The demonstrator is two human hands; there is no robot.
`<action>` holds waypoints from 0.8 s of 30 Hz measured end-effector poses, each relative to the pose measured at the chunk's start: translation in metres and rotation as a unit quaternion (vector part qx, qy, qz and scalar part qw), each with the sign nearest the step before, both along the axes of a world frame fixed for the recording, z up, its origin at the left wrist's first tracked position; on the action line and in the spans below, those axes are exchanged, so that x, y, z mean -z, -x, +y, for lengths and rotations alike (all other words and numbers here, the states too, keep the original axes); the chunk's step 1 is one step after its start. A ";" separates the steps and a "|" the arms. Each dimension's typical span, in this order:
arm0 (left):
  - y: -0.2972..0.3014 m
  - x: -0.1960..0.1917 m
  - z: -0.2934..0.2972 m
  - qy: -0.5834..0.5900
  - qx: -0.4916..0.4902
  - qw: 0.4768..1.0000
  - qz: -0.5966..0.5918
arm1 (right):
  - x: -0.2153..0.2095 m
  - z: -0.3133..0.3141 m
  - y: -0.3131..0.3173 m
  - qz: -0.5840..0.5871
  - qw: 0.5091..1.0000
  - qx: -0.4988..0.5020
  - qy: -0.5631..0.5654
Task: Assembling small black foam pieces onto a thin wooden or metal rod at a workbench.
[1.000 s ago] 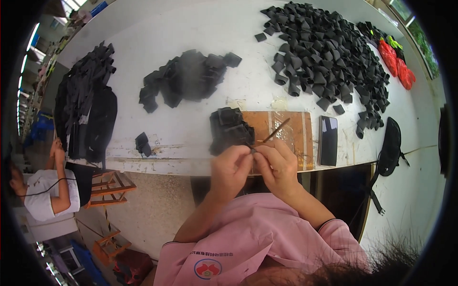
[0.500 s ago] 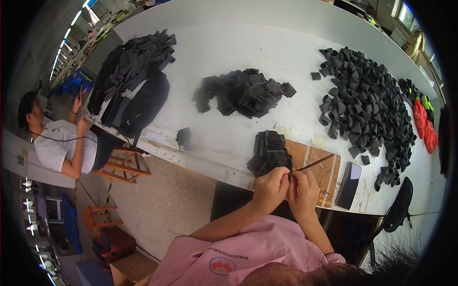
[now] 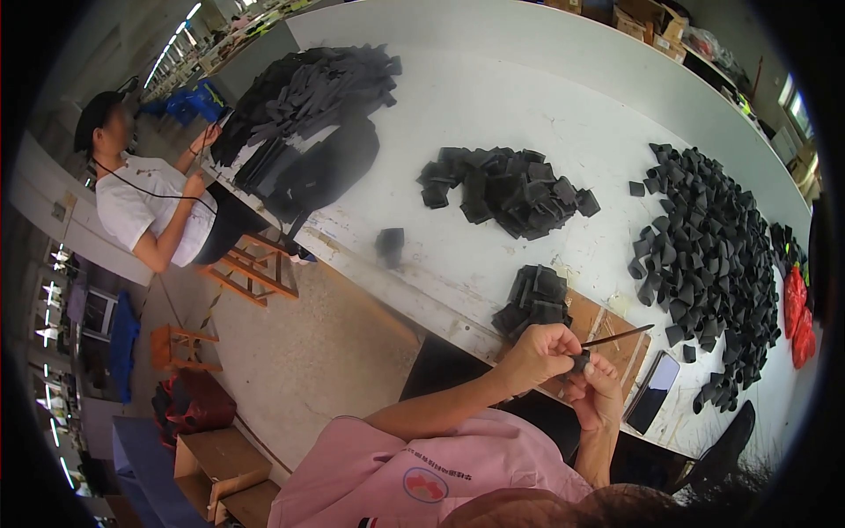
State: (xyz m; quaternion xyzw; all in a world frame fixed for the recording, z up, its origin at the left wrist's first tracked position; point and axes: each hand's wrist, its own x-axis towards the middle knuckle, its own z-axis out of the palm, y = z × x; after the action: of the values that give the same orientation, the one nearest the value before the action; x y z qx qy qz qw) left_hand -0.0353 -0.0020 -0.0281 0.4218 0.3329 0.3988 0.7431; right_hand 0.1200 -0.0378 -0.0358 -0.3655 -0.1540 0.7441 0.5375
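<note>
My left hand [image 3: 539,354] and my right hand [image 3: 601,392] meet just in front of the table edge, both closed around a small black piece [image 3: 580,363]. A thin dark stick-like tool [image 3: 619,336] juts out from between them to the upper right; which hand grips it is unclear. Just beyond my hands a small stack of black pieces [image 3: 533,301] rests at the edge of a brown board [image 3: 609,334].
The white table [image 3: 493,106] carries a mid pile of black pieces [image 3: 506,187], a large spread of them [image 3: 709,260] at right, a dark heap [image 3: 304,114] at far left, and a phone [image 3: 652,392]. A person in a white shirt [image 3: 145,211] sits at left by wooden stools [image 3: 255,264].
The view has swung left and tilted, bringing the seated person and floor into sight. My hands stay together on the small black piece with the tool sticking out.
</note>
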 end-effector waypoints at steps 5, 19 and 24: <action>0.003 0.000 -0.003 -0.017 0.053 0.998 0.026 | -0.012 -0.006 0.001 0.040 0.998 -0.041 -0.013; -0.005 0.010 -0.009 0.134 0.051 0.965 -0.221 | -0.009 -0.007 -0.002 -0.172 0.981 -0.002 -0.086; -0.002 0.006 -0.027 0.264 0.205 0.882 -0.331 | 0.019 -0.022 -0.013 -0.099 0.981 -0.025 -0.167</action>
State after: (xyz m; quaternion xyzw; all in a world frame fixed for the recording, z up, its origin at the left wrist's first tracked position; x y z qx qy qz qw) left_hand -0.0335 -0.0290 -0.0341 0.1119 0.0666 0.2512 0.9591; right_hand 0.1327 -0.0602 -0.0544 -0.3383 -0.3379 0.6812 0.5545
